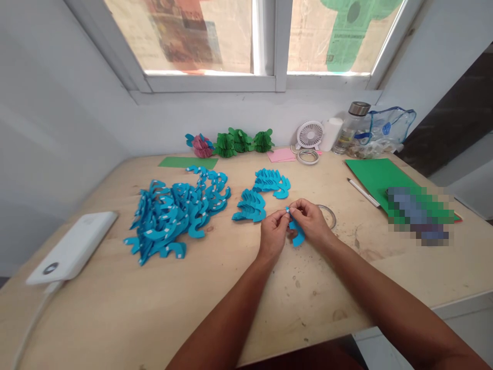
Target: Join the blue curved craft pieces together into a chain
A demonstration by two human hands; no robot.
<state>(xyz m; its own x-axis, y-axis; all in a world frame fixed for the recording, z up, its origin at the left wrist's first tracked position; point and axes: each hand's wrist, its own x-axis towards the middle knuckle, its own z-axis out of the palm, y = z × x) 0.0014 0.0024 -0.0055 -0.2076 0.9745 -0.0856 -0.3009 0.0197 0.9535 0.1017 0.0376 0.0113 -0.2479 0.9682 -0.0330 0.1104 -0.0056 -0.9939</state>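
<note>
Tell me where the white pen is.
Head view, right side of the table: the white pen lies just left of the green sheet, beyond the right hand, which pinches a blue cutout with the left hand.

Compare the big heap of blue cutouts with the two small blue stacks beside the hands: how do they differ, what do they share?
The heap is loose and tangled; the stacks are neatly fanned. The heap holds far more pieces than the stacks. White tabs dot the heap; none show on the stacks. Both are curved blue paper, like the piece pinched by the left hand and right hand.
</note>
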